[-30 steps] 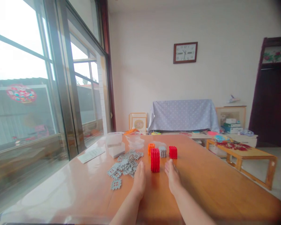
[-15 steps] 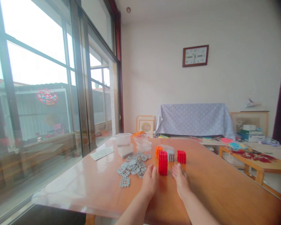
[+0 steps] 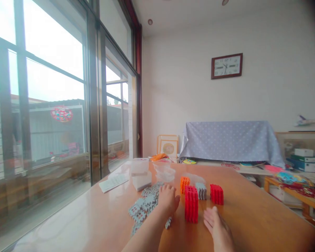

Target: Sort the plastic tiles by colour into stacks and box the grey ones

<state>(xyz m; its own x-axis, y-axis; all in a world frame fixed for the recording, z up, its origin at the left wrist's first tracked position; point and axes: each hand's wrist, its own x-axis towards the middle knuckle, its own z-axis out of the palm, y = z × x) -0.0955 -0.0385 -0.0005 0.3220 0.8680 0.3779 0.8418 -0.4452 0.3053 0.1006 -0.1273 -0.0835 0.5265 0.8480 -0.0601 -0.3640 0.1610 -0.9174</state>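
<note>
My left hand [image 3: 169,200] lies over the right side of a loose pile of grey notched pieces [image 3: 144,206], palm down with its fingers spread. A small grey piece [image 3: 168,223] stands below its fingers. My right hand [image 3: 217,224] is beside a tall red stack [image 3: 191,204], its fingers stretched out, apart from the stack and holding nothing. Behind the tall stack stand an orange stack [image 3: 184,184] and a grey stack [image 3: 201,191]. A shorter red stack [image 3: 216,194] is to their right.
White boxes [image 3: 141,180], clear plastic containers [image 3: 164,172] and a paper sheet [image 3: 113,182] lie at the table's back left. A clear bag is behind the stacks. Large windows line the left side; a low wooden table [image 3: 306,199] stands at right.
My left hand has moved left and forward onto the grey pile, away from the tall red stack. My right hand has stayed near that stack. The view has shifted and moved closer.
</note>
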